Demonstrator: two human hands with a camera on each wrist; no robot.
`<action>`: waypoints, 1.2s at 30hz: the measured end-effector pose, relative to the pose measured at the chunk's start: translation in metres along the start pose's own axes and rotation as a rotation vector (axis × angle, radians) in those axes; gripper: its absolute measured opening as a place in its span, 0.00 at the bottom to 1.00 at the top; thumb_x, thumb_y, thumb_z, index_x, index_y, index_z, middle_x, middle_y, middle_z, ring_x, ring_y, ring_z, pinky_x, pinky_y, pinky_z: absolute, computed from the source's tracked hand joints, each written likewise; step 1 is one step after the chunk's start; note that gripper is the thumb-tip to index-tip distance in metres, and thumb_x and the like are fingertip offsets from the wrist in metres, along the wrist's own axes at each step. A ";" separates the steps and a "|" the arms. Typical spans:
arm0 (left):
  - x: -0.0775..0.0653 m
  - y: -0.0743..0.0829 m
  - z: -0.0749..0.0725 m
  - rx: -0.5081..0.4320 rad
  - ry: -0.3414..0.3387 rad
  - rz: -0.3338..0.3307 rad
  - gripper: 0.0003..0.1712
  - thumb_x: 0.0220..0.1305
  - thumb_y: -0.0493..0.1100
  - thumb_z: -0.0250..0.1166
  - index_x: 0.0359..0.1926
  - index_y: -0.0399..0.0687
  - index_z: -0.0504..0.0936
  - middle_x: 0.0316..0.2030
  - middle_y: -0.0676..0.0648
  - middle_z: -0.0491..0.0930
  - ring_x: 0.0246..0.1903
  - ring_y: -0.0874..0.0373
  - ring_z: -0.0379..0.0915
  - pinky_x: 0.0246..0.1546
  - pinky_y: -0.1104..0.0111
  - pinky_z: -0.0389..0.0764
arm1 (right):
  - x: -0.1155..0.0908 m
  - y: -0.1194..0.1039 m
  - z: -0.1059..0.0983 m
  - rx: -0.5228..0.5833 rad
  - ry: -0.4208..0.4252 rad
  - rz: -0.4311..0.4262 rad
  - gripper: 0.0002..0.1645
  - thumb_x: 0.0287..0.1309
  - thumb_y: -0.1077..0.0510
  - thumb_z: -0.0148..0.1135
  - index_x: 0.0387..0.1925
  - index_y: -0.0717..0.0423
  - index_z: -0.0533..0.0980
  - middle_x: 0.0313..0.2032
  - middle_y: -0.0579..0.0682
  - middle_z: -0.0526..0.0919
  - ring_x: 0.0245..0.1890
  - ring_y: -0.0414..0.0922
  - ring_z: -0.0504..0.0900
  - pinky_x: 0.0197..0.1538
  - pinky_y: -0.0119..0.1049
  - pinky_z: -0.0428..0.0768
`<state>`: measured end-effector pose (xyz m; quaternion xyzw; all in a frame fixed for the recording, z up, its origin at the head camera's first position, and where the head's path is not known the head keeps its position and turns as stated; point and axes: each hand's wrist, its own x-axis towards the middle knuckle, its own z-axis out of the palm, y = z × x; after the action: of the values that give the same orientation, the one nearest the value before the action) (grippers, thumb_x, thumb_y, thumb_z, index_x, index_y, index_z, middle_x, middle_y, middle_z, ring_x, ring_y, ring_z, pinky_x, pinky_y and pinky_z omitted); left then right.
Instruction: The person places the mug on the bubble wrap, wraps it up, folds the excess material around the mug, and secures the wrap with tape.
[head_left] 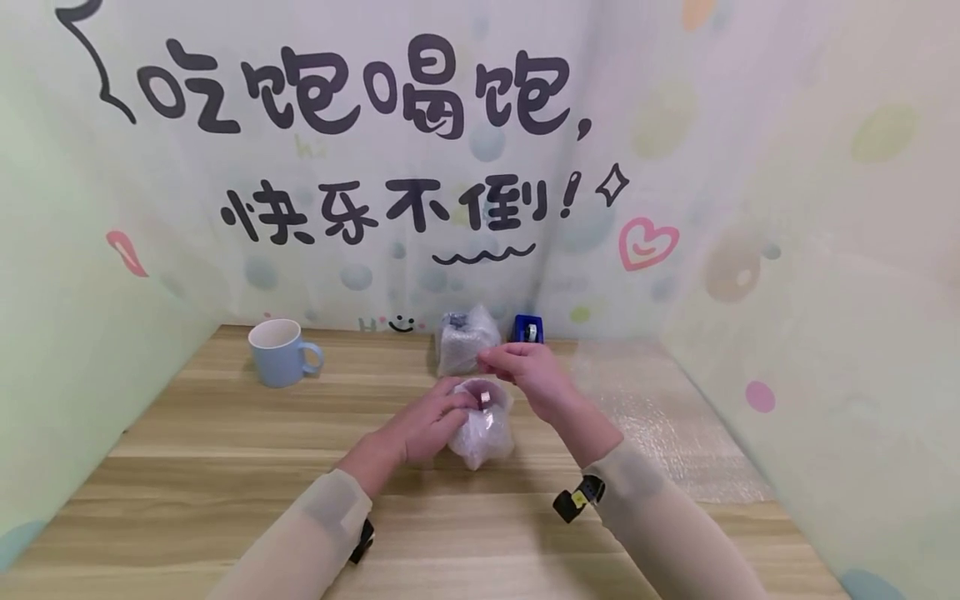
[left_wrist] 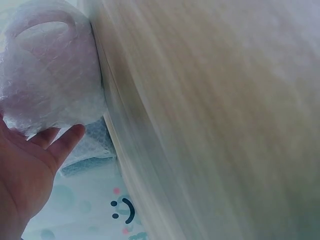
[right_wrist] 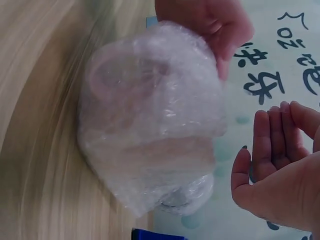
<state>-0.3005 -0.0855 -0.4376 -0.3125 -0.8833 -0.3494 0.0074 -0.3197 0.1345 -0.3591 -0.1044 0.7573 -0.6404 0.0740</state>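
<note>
A pinkish mug (head_left: 482, 429) wrapped in bubble wrap stands on the table in the middle of the head view. Its handle shows through the plastic in both wrist views. My left hand (head_left: 435, 421) grips the mug from the left side, with fingers near its rim. Above and right of the mug, my right hand (head_left: 536, 375) holds thumb and index finger together. A thin clear strip, like tape (right_wrist: 272, 111), shows at these fingertips in the right wrist view. The right hand is apart from the mug there.
Behind the wrapped mug stands another bubble-wrapped item (head_left: 467, 346). Beside it is a blue tape dispenser (head_left: 528, 327). A light blue mug (head_left: 277, 357) stands at the back left. A sheet of bubble wrap (head_left: 667, 425) lies flat on the right of the table (head_left: 187, 467).
</note>
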 end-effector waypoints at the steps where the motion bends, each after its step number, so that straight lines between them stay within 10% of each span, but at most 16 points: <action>1: 0.000 0.000 0.000 0.000 -0.002 -0.002 0.24 0.82 0.47 0.47 0.61 0.49 0.87 0.79 0.41 0.68 0.74 0.37 0.72 0.76 0.40 0.73 | 0.002 0.002 0.000 0.002 0.010 0.003 0.14 0.73 0.56 0.70 0.45 0.64 0.89 0.35 0.43 0.93 0.44 0.45 0.86 0.68 0.51 0.80; 11: 0.003 0.011 0.012 -0.019 0.059 -0.134 0.25 0.76 0.68 0.64 0.54 0.55 0.89 0.79 0.46 0.68 0.71 0.41 0.75 0.73 0.44 0.78 | 0.019 0.021 0.004 0.012 0.080 0.035 0.12 0.73 0.54 0.71 0.43 0.61 0.89 0.37 0.44 0.94 0.48 0.46 0.88 0.67 0.50 0.82; 25: 0.004 0.013 0.012 -0.048 0.059 -0.162 0.28 0.63 0.68 0.77 0.54 0.56 0.89 0.80 0.48 0.69 0.74 0.42 0.71 0.73 0.43 0.78 | 0.028 0.047 0.005 -0.169 0.130 0.039 0.13 0.70 0.47 0.75 0.44 0.51 0.90 0.48 0.45 0.92 0.54 0.45 0.82 0.60 0.40 0.77; 36: 0.007 0.012 0.012 -0.035 0.068 -0.140 0.21 0.77 0.67 0.64 0.49 0.59 0.89 0.79 0.48 0.70 0.75 0.42 0.72 0.74 0.45 0.77 | 0.029 0.055 0.010 -0.148 0.129 0.037 0.11 0.70 0.49 0.75 0.42 0.52 0.91 0.44 0.43 0.92 0.51 0.43 0.83 0.52 0.33 0.79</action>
<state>-0.2971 -0.0676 -0.4380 -0.2379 -0.8960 -0.3748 0.0074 -0.3488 0.1264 -0.4147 -0.0541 0.8077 -0.5865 0.0291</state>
